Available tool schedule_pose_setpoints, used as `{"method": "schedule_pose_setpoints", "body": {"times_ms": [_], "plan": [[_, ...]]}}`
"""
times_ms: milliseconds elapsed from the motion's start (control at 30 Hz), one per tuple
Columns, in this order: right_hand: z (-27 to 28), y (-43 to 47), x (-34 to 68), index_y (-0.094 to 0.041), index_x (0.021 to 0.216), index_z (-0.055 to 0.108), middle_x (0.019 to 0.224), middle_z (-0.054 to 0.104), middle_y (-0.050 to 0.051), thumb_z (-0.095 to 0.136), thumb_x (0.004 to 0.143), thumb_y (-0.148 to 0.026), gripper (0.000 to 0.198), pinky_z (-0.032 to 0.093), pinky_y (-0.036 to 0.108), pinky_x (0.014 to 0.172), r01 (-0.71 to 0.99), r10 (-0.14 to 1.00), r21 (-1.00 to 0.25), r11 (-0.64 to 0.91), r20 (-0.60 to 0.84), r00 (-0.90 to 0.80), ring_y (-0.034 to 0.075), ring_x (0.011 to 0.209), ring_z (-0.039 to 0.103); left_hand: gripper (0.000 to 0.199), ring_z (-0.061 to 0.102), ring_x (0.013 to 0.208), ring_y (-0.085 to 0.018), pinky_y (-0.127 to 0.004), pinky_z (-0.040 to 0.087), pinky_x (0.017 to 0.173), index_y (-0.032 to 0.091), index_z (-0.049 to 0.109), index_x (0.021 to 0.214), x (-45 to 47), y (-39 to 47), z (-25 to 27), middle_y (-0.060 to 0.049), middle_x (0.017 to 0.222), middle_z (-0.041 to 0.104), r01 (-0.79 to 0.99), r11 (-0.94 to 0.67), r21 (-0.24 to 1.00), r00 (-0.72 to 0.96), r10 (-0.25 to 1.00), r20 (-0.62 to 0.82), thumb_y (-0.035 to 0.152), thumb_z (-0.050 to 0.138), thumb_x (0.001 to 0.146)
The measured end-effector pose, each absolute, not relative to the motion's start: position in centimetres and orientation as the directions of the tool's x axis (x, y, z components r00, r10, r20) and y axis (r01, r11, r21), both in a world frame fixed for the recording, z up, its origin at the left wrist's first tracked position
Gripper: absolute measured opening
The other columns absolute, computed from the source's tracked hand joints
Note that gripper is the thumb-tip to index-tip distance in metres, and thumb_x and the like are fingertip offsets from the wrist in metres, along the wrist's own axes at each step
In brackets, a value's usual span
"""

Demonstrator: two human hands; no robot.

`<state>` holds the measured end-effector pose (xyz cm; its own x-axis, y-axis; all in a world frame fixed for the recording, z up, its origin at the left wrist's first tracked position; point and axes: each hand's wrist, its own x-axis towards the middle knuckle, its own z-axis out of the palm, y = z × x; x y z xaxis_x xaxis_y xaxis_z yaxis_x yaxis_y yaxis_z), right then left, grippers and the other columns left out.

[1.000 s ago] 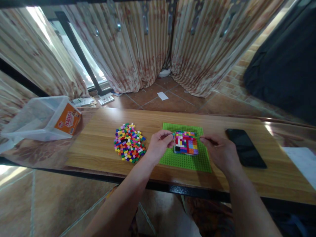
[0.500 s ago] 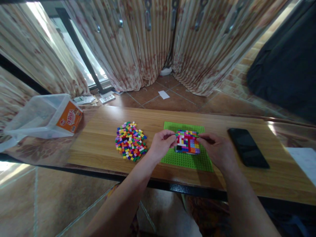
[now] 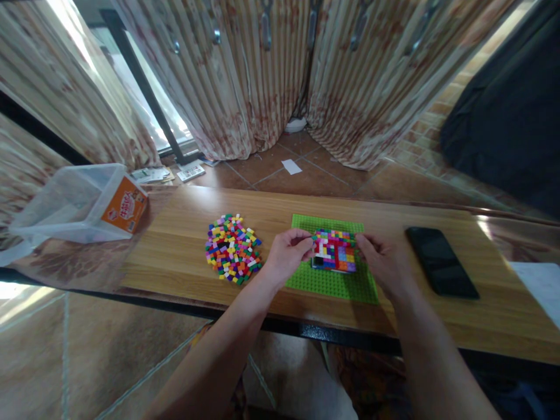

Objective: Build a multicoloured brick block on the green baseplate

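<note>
A rectangular build of many-coloured toy bricks (image 3: 336, 252) sits on a green studded baseplate (image 3: 324, 287). At its upper left edge, my left hand (image 3: 286, 252) has thumb and forefinger pinched together. A speck of green shows at those fingertips, too small to tell from the build's own bricks. My right hand (image 3: 382, 262) is by the upper right edge, its thumb and forefinger close together and the other fingers curled under. Whatever is between the right fingertips is hidden. Left of the baseplate lies a heap of loose toy bricks (image 3: 233, 249) in mixed colours.
A black phone (image 3: 441, 262) lies right of the baseplate on the wooden tabletop (image 3: 175, 256), with white paper (image 3: 538, 289) beyond it. At the far left a clear plastic tub (image 3: 79, 204) with an orange label rests on its side. Curtains (image 3: 245, 87) hang behind the table.
My right fingertips have drawn slightly right, from over the build's right side to its edge. My left hand keeps its pinch at the left edge. The view has shifted slightly.
</note>
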<state>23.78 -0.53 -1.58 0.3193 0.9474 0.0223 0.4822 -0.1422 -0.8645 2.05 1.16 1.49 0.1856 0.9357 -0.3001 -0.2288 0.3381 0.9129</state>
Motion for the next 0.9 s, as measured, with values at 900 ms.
{"method": "schedule_pose_setpoints", "body": {"times_ms": [900], "plan": [[1.4, -2.3, 18.4, -0.023, 0.089, 0.076, 0.092, 0.073, 0.006, 0.060, 0.090, -0.042, 0.025, 0.053, 0.036, 0.077, 0.568, 0.908, -0.789, 0.234, 0.386, 0.162, 0.021, 0.084, 0.067, 0.013, 0.055, 0.055, -0.007, -0.020, 0.042, 0.057, 0.012, 0.069, 0.083, 2.1, 0.8, 1.0, 0.002, 0.062, 0.064, -0.257, 0.268, 0.929, 0.287, 0.939, -0.191, 0.020, 0.073, 0.073]]}}
